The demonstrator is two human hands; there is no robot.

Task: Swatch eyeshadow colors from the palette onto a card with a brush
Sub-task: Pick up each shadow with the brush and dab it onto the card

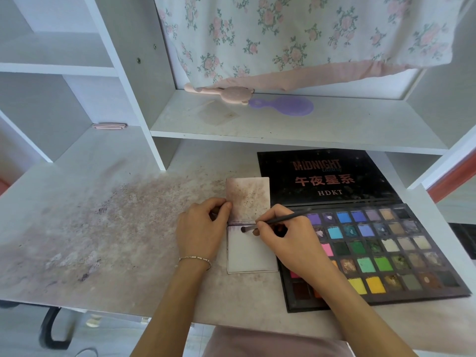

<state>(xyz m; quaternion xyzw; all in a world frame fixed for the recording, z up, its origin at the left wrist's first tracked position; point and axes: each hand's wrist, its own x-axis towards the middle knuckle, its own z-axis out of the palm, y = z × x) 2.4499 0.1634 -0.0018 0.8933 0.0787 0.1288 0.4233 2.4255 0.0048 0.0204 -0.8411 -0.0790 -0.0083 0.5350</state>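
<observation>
Pinching a thin dark brush (277,221), the right hand (286,234) lays it nearly level, bristles pointing left onto the white card's (251,249) purple-smudged top edge; the left hand (202,228) grips the card beside the open eyeshadow palette (373,253).

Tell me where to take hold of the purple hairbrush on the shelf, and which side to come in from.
Take the purple hairbrush by its narrow handle end, which points left toward the pink brush. It lies flat on the shelf, so I would come from above and in front, pinching the handle across its width. The handle tip nearly meets the pink brush, so approach gently.
</observation>
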